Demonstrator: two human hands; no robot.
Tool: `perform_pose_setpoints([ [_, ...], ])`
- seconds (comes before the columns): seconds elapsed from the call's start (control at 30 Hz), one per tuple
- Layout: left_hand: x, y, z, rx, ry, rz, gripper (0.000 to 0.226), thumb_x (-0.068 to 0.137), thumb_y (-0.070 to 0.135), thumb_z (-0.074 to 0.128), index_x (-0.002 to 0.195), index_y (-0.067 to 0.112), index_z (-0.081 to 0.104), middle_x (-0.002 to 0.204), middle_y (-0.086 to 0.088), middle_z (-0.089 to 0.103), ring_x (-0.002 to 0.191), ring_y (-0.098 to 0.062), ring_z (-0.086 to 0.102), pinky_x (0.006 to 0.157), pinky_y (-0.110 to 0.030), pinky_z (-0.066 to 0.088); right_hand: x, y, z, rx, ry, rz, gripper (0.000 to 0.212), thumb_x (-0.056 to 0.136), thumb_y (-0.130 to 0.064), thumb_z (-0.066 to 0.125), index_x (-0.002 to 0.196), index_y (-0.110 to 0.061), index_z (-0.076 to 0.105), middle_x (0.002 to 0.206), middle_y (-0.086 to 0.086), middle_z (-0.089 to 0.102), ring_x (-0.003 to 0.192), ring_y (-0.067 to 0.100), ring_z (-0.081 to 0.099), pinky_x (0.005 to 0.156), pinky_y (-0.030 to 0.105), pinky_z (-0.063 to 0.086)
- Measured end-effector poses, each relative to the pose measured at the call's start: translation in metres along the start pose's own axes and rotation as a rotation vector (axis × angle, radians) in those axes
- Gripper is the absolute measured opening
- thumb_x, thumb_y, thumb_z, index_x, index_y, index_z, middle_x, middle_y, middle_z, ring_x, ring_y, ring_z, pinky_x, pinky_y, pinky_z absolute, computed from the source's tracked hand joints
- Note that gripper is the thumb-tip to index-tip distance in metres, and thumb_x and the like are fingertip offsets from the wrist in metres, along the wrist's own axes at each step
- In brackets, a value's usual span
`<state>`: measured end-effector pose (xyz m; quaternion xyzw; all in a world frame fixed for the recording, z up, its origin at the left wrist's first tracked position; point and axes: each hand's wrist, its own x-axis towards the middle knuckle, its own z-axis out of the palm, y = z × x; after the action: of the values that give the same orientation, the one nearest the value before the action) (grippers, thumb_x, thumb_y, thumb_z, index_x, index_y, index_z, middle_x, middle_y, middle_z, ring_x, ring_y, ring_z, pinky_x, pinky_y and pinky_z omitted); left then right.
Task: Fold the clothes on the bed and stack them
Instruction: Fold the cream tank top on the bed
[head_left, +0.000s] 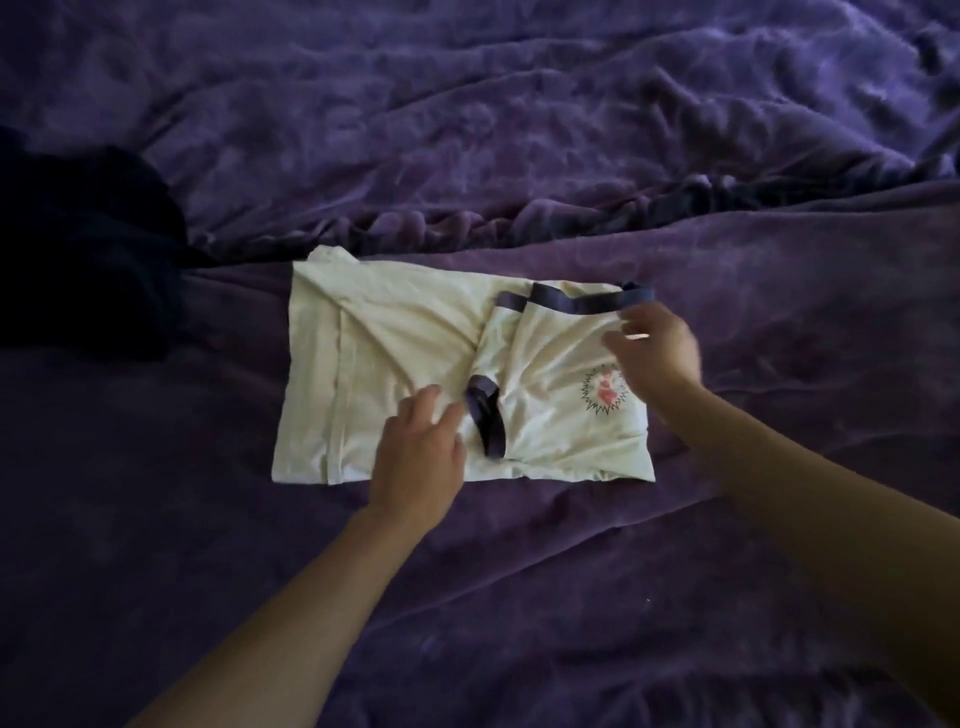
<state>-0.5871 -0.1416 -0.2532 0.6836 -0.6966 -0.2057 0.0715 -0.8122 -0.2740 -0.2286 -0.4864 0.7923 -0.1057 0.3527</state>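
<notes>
A white T-shirt (395, 343) with dark blue trim and a small pink round print lies partly folded into a rectangle on the purple bed cover (519, 597), at the centre of the head view. My left hand (418, 452) rests flat on its near middle, fingers spread beside a blue sleeve cuff. Over the shirt's right part hovers my right hand (654, 348), just below the blue collar band, its fingers bent and loose, touching the cloth. Neither hand grips a fold that I can see.
A dark heap of clothing (88, 249) lies at the left edge of the bed. Behind the shirt a rumpled ridge of purple blanket (519, 156) crosses the bed. Smooth cover stretches in front and to the right.
</notes>
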Motion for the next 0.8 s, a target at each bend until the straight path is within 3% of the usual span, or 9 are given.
perform_pose_setpoints([
  [0.07, 0.006, 0.014, 0.018, 0.029, -0.031, 0.125, 0.043, 0.074, 0.009, 0.069, 0.116, 0.016, 0.062, 0.13, -0.013, 0.052, 0.111, -0.031, 0.054, 0.082, -0.042, 0.051, 0.008, 0.029, -0.015, -0.114, 0.085, 0.039, 0.049, 0.081, -0.033, 0.071, 0.125, -0.018, 0.057, 0.119, 0.001, 0.063, 0.107, 0.023, 0.06, 0.085, 0.033, 0.046],
  [0.17, 0.013, 0.022, 0.045, 0.111, -0.187, 0.178, 0.055, 0.083, 0.017, 0.061, 0.136, 0.023, 0.045, 0.148, -0.011, 0.035, 0.132, -0.031, 0.037, 0.101, -0.044, 0.037, 0.019, 0.054, -0.012, 0.032, -0.101, 0.161, 0.066, 0.076, -0.04, 0.078, 0.132, -0.015, 0.052, 0.118, -0.002, 0.061, 0.108, 0.019, 0.06, 0.089, 0.04, 0.052],
  [0.23, 0.014, 0.015, 0.057, 0.154, -0.291, 0.159, 0.055, 0.094, 0.026, 0.047, 0.146, 0.026, 0.029, 0.154, -0.008, 0.023, 0.139, -0.028, 0.023, 0.109, -0.043, 0.024, 0.022, 0.06, -0.001, 0.191, -0.239, 0.231, 0.055, 0.075, -0.035, 0.081, 0.121, -0.015, 0.06, 0.11, 0.001, 0.069, 0.094, 0.019, 0.068, 0.078, 0.041, 0.058],
  [0.3, 0.015, 0.008, 0.058, 0.17, -0.314, 0.17, 0.055, 0.095, 0.028, 0.043, 0.147, 0.027, 0.025, 0.155, -0.005, 0.02, 0.14, -0.025, 0.02, 0.111, -0.041, 0.021, 0.022, 0.058, 0.005, 0.248, -0.284, 0.234, 0.044, 0.074, -0.028, 0.081, 0.111, -0.011, 0.064, 0.098, 0.006, 0.073, 0.083, 0.022, 0.071, 0.072, 0.04, 0.06],
  [0.4, 0.017, 0.003, 0.043, 0.077, -0.29, 0.174, 0.05, 0.092, 0.021, 0.048, 0.141, 0.024, 0.039, 0.15, -0.005, 0.029, 0.136, -0.024, 0.029, 0.106, -0.039, 0.028, 0.004, 0.035, -0.005, 0.319, -0.269, 0.163, 0.041, 0.071, -0.023, 0.084, 0.104, -0.01, 0.064, 0.096, 0.012, 0.073, 0.086, 0.031, 0.071, 0.076, 0.052, 0.059],
  [0.5, 0.008, -0.009, 0.018, -0.152, -0.129, 0.052, 0.04, 0.089, 0.014, 0.051, 0.128, 0.017, 0.055, 0.13, -0.005, 0.05, 0.117, -0.025, 0.049, 0.093, -0.038, 0.043, -0.03, -0.014, -0.02, 0.358, -0.265, 0.024, 0.041, 0.075, -0.017, 0.081, 0.108, -0.009, 0.058, 0.097, 0.011, 0.07, 0.08, 0.025, 0.071, 0.059, 0.038, 0.059],
  [0.63, -0.027, -0.055, -0.018, -0.267, 0.032, -0.152, 0.03, 0.083, 0.008, 0.059, 0.111, 0.015, 0.065, 0.108, -0.002, 0.059, 0.096, -0.024, 0.06, 0.077, -0.038, 0.052, -0.073, -0.092, 0.01, 0.274, -0.323, -0.092, 0.043, 0.08, -0.014, 0.075, 0.113, -0.016, 0.047, 0.096, 0.009, 0.062, 0.071, 0.022, 0.066, 0.046, 0.033, 0.056],
  [0.73, -0.058, -0.098, -0.04, -0.27, 0.109, -0.3, 0.026, 0.078, 0.004, 0.063, 0.101, 0.015, 0.067, 0.101, -0.003, 0.061, 0.09, -0.027, 0.063, 0.072, -0.042, 0.055, -0.092, -0.14, 0.067, 0.234, -0.391, -0.121, 0.043, 0.08, -0.012, 0.071, 0.111, -0.019, 0.043, 0.093, 0.012, 0.058, 0.06, 0.026, 0.063, 0.051, 0.044, 0.058],
  [0.8, -0.078, -0.123, -0.049, -0.271, 0.138, -0.384, 0.024, 0.078, 0.002, 0.063, 0.099, 0.012, 0.068, 0.099, -0.005, 0.061, 0.087, -0.029, 0.063, 0.071, -0.043, 0.054, -0.103, -0.164, 0.109, 0.185, -0.427, -0.128, 0.041, 0.083, -0.011, 0.068, 0.114, -0.017, 0.044, 0.091, 0.004, 0.055, 0.058, 0.026, 0.064, 0.057, 0.048, 0.059],
])
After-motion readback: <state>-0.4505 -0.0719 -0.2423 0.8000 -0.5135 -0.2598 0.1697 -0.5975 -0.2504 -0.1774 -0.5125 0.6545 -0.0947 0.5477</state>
